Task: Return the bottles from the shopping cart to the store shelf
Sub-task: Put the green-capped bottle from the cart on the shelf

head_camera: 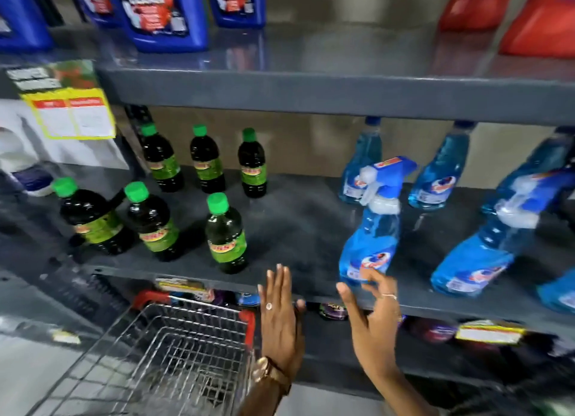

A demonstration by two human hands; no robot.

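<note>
A blue spray bottle with a white trigger stands near the front edge of the grey middle shelf. My right hand is just below it, fingers spread, fingertips touching or almost touching its base. My left hand is flat and open in front of the shelf edge, holding nothing. Several dark bottles with green caps stand on the shelf's left part. The wire shopping cart sits at lower left; its visible basket holds no bottles.
More blue spray and refill bottles fill the shelf's right side. Blue jugs and red jugs stand on the upper shelf. A yellow price tag hangs at left. Small items sit on the lower shelf.
</note>
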